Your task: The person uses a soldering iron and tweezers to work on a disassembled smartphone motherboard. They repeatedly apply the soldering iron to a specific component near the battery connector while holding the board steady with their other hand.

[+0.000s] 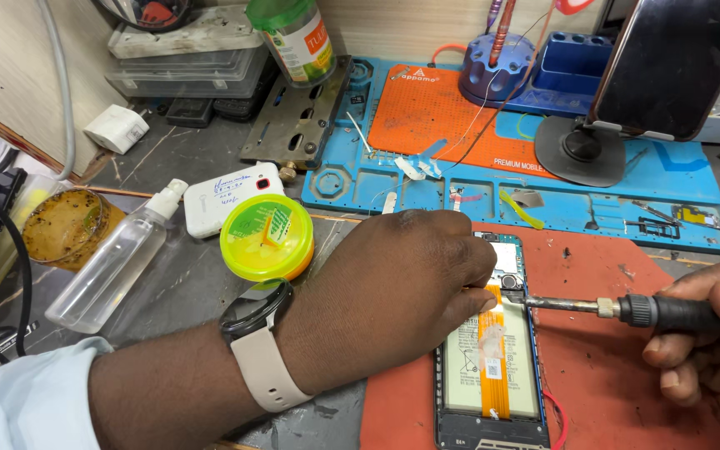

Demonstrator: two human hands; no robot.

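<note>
An opened phone is laid back-up on the red mat, with battery and an orange flex ribbon exposed. Its long axis runs nearly straight away from the person, the camera end far and the bottom end near, almost at the lower frame edge. The left hand is laid across the phone's upper part, fingers curled down near the top of the ribbon; whether something is pinched there cannot be told, as the fingertips are hidden. A soldering iron is gripped by the right hand, fingers wrapped round the black handle. The iron's axis is set roughly horizontal, crossing the phone's axis at near a right angle, tip pointing left and touching or just beside the board at the battery's top edge. Risks as judged: the tip is very close to the left fingers, so a burn is likely on any slip. Heat beside the battery cell could damage it. The ribbon could be scorched if the tip is dragged downward. The phone is held only by hand pressure, so it could be shifted under the tip.
</note>
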